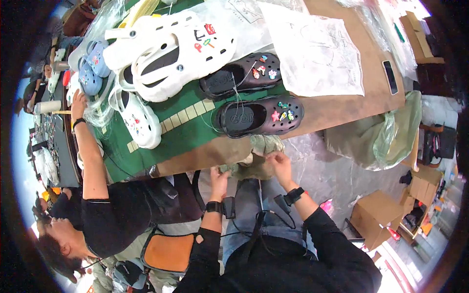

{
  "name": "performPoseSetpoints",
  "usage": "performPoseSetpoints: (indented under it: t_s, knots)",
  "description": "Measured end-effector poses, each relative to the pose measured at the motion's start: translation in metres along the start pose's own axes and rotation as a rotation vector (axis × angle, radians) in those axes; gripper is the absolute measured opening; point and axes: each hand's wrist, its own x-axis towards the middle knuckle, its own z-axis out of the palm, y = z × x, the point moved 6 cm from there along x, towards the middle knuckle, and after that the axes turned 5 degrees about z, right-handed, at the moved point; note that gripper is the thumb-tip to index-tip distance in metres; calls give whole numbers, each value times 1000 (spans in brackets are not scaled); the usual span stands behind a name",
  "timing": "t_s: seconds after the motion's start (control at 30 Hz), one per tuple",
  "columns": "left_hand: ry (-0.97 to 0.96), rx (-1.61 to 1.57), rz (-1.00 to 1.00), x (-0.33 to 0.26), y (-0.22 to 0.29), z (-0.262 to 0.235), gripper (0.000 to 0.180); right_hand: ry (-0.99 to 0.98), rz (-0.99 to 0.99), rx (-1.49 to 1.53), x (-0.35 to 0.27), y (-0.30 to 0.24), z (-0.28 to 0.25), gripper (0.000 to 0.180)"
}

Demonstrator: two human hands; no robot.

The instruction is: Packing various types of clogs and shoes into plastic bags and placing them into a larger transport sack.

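Just off the table's near edge, my left hand (219, 183) has its fingers drawn together in a pinch. Whatever they hold, if anything, is too small to make out. Across from it my right hand (281, 166) pinches beside a crumpled grey-green cloth-like thing (266, 144); what lies between its fingertips is hidden. Beyond my hands sit two dark clogs, the nearer one (288, 128) and the farther one (244, 75), both with colourful charms on the toes. Thin clear thread (237, 90) loops over them.
White clogs (195, 63), a pale clog (141, 122) and blue clogs (93, 68) lie left on the green mat (181, 146). A printed plastic bag (320, 58) and a phone (390, 77) are right. A co-worker's arm (93, 161) reaches over the table's left end. Cardboard boxes (378, 215) stand on the floor.
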Motion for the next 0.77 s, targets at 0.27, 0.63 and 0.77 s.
performPoseSetpoints:
  t_s: [0.27, 0.63, 0.77]
  knots:
    - [121, 1258, 128, 50, -26, -34, 40, 472, -75, -839, 39, 51, -46, 70]
    - [47, 1298, 199, 6, 32, -50, 64, -55, 244, -345, 0, 23, -108, 57]
    - [24, 1654, -12, -20, 6, -120, 76, -295, 291, -738, -26, -14, -81, 91]
